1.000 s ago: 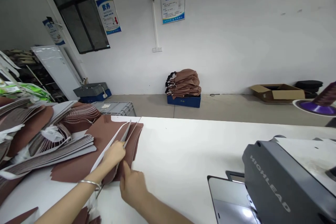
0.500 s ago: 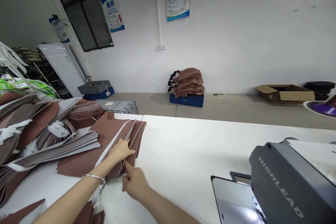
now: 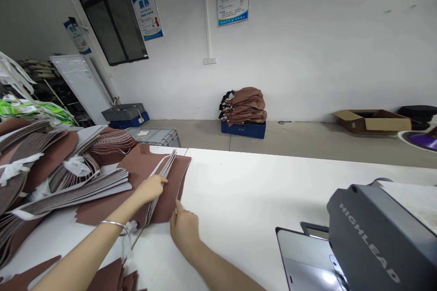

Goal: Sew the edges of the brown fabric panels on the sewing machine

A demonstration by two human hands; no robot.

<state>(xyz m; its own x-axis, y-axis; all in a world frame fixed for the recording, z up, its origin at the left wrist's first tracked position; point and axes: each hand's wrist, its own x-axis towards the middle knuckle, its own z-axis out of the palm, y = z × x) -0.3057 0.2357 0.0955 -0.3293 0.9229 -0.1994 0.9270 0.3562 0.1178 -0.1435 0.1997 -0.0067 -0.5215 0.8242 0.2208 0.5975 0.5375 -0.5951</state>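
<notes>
A stack of brown sheets with grey undersides [image 3: 175,182], fabric or leather-like, lies at the left of the white table. My left hand [image 3: 152,188] is closed on several upper sheets, which are bent back so that their grey edges stand up in a narrow fan. At the near right edge of the stack is my right hand [image 3: 185,229]. Its index finger and thumb are closed at the border of a lower sheet; the exact contact is partly hidden by the fingers.
Tied bundles of brown and grey pieces [image 3: 71,182] are heaped at the left. More brown pieces [image 3: 107,277] lie at the near edge. A dark grey sewing machine [image 3: 372,236] stands on the white table [image 3: 239,200] at right. Beyond it, a blue crate [image 3: 243,130] holds brown material.
My left hand has drawn slightly left with the upper sheets, so more brown surface shows. My right hand has moved right and up to the stack's edge.
</notes>
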